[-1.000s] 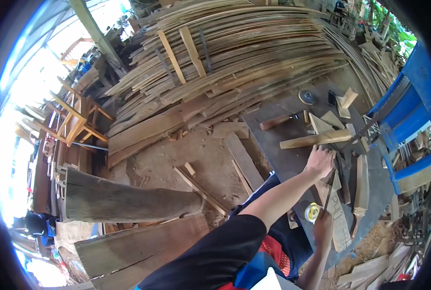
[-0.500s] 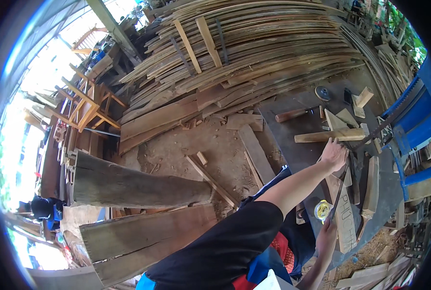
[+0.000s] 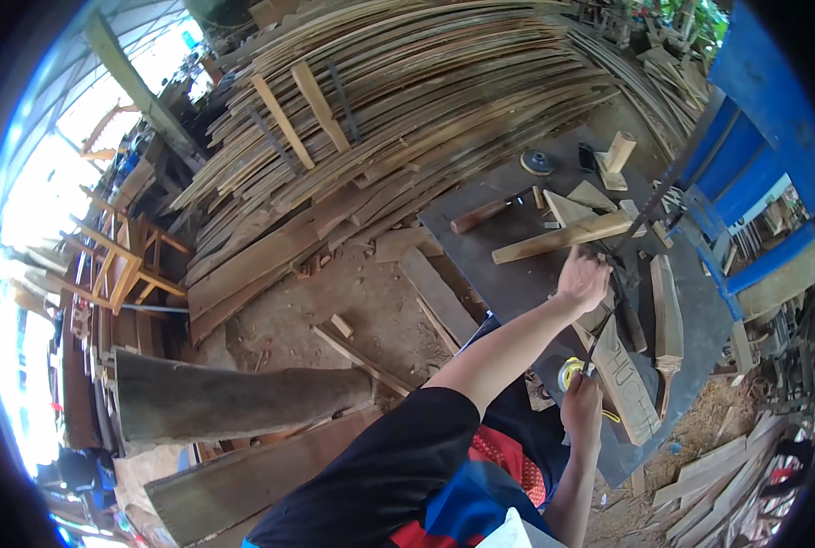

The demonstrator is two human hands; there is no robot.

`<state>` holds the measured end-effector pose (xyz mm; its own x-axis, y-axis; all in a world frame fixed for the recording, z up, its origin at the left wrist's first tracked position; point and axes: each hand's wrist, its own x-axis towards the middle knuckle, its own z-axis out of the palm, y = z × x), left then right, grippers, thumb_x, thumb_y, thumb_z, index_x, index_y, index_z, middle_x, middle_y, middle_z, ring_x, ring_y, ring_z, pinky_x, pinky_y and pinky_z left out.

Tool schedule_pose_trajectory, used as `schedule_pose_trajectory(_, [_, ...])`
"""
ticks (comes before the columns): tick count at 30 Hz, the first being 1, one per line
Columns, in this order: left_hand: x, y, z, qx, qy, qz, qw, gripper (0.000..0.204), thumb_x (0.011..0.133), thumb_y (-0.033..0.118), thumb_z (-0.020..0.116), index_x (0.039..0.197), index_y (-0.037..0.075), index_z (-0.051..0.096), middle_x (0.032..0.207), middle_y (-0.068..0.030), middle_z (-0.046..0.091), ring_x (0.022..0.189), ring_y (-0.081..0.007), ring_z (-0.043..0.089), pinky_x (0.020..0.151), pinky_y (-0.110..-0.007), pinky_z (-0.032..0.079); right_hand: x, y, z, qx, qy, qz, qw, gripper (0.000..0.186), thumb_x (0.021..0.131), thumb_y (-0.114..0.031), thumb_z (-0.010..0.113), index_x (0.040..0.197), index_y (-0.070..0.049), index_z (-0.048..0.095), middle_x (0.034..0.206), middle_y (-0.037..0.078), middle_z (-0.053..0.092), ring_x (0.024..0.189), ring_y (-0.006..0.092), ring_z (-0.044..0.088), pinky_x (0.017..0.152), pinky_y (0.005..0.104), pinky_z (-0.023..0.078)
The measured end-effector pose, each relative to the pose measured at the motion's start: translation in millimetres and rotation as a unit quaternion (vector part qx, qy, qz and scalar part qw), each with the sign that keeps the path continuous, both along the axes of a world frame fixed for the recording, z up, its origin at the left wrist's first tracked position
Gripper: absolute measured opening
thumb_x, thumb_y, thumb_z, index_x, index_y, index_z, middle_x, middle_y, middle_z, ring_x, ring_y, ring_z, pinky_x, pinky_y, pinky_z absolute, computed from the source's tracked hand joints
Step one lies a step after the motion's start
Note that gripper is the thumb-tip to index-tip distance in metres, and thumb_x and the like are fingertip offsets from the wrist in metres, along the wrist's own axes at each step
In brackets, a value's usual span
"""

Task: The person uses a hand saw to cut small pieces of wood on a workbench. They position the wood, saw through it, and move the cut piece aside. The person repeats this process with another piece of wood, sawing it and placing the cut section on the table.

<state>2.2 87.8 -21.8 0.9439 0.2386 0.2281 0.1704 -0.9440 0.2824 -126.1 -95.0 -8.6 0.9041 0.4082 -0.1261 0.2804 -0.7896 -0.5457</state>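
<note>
My left hand (image 3: 583, 279), reached out over the dark worktop (image 3: 540, 301), has its fingers closed at the far part of a long thin dark strip (image 3: 600, 334). Closer to my body, my right hand (image 3: 583, 406) is wrapped round the strip's near end. What kind of tool the strip is cannot be made out. Beside my right hand lies a yellow tape measure (image 3: 569, 372), partly covered. A wooden board with marked letters (image 3: 628, 388) lies under and right of the strip. Just beyond my left hand rests a tapered wooden piece (image 3: 558, 239).
On the worktop are a shaped wooden leg (image 3: 667, 310), a wooden-handled tool (image 3: 480, 216), a round disc (image 3: 537, 162) and wood offcuts. A blue metal frame (image 3: 763, 137) stands at the right. Stacked planks (image 3: 425, 91) fill the back; thick slabs (image 3: 243, 393) lie left.
The view has turned, so the scene sits further left. My right hand is a little closer to my left hand, and a bit of yellow tape now shows beside it.
</note>
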Motion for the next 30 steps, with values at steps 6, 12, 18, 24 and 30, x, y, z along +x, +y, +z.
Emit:
schedule_pose_trajectory(6, [2, 11, -28, -0.066, -0.039, -0.005, 0.997, 0.041, 0.106, 0.034, 0.036, 0.121, 0.006, 0.064, 0.107, -0.0125, 0.072, 0.109, -0.0310, 0.063, 0.098, -0.046, 0.040, 39, -16, -7, -0.029, -0.042, -0.005, 0.999, 0.046, 0.103, -0.028, 0.046, 0.083, 0.008, 0.066, 0.086, 0.037, 0.064, 0.084, 0.0517, 0.064, 0.074, 0.0595, 0.048])
schedule_pose_trajectory(12, [-33, 8, -19, -0.052, -0.004, -0.026, 0.998, 0.070, 0.103, 0.054, 0.033, 0.142, -0.003, 0.046, 0.135, -0.0182, 0.054, 0.127, -0.0336, 0.046, 0.120, -0.057, 0.018, 56, -22, -5, -0.028, -0.001, -0.024, 0.999, 0.047, 0.104, -0.029, 0.046, 0.088, 0.010, 0.065, 0.080, 0.036, 0.064, 0.080, 0.0511, 0.065, 0.070, 0.0573, 0.048])
schedule_pose_trajectory(18, [-24, 0, -27, -0.033, -0.025, -0.001, 0.999, 0.064, 0.103, 0.049, 0.037, 0.140, -0.003, 0.047, 0.130, -0.0210, 0.055, 0.128, -0.0342, 0.045, 0.114, -0.058, 0.024, 46, -14, -1, -0.038, 0.036, -0.039, 0.998, 0.047, 0.105, -0.030, 0.046, 0.089, 0.010, 0.065, 0.080, 0.036, 0.063, 0.078, 0.0498, 0.066, 0.068, 0.0558, 0.049])
schedule_pose_trajectory(24, [-23, -2, -25, -0.022, -0.020, 0.034, 0.999, 0.055, 0.103, 0.046, 0.040, 0.131, 0.000, 0.054, 0.126, -0.0190, 0.059, 0.124, -0.0313, 0.047, 0.108, -0.053, 0.029, 37, -9, 16, -0.026, 0.036, -0.017, 0.999, 0.040, 0.104, -0.025, 0.046, 0.097, 0.009, 0.065, 0.092, 0.036, 0.065, 0.091, 0.0529, 0.062, 0.077, 0.0578, 0.047])
schedule_pose_trajectory(30, [-19, -6, -21, -0.025, -0.052, 0.036, 0.998, 0.045, 0.102, 0.042, 0.042, 0.120, 0.003, 0.058, 0.121, -0.0168, 0.061, 0.120, -0.0282, 0.048, 0.103, -0.048, 0.031, -7, -42, 34, -0.029, 0.011, -0.021, 0.999, 0.035, 0.105, -0.020, 0.042, 0.107, 0.007, 0.064, 0.096, 0.035, 0.065, 0.097, 0.0535, 0.060, 0.083, 0.0585, 0.046])
